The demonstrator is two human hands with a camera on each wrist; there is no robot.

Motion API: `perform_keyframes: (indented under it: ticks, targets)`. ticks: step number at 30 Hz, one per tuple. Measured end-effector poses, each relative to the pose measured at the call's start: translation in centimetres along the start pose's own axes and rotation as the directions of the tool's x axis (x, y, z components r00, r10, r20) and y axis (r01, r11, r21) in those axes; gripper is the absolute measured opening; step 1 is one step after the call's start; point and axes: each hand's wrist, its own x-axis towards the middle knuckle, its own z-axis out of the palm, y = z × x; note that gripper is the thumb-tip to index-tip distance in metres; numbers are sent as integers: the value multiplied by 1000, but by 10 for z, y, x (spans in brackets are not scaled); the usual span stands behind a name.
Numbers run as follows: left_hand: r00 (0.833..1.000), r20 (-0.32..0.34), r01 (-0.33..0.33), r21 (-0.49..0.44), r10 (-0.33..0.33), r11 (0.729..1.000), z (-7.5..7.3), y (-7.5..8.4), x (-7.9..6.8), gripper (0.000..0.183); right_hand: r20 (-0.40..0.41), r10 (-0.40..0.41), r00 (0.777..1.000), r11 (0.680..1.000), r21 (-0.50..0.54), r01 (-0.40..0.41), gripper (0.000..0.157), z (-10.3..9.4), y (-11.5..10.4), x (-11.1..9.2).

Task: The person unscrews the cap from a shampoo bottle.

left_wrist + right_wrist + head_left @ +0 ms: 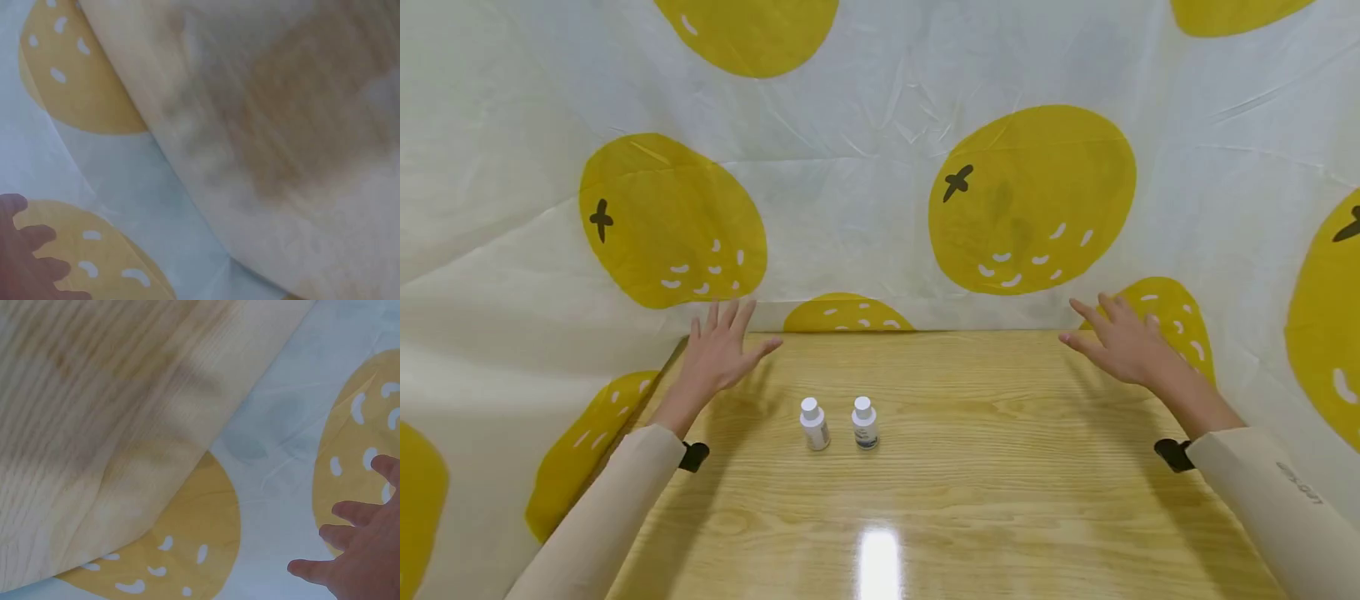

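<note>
Two small white bottles stand upright side by side on the wooden table: the left bottle (815, 427) and the right bottle (865, 425), both capped and with printed labels. My left hand (718, 354) hovers over the table's far left corner, fingers spread, holding nothing. Over the far right side, my right hand (1123, 340) is held out with its fingers apart and nothing in it. Neither hand touches a bottle; the left one is nearer to them. Each wrist view shows only spread fingers at a lower corner, with no bottle in sight.
The wooden table (985, 483) has a bright light reflection near its front. A white curtain (850, 217) printed with yellow fruit hangs behind the far edge and along the sides. Dark straps show at both sleeve cuffs.
</note>
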Motion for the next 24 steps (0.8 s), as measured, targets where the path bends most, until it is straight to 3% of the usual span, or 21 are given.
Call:
perform_keyframes:
  ticks: [13, 19, 24]
  targets:
    - [998, -1, 61, -123, -62, 991, 8, 23, -61, 94, -82, -97, 992, 994, 33, 100, 79, 21, -33, -43]
    - [991, -42, 112, -258, -127, 960, 16, 41, -94, 88, -103, -144, 984, 980, 126, 157, 79, 34, -53, -67]
    - [978, -113, 126, -341, -174, 932, 19, 61, -118, 66, -116, -164, 980, 951, 246, 189, 71, 43, -68, -81]
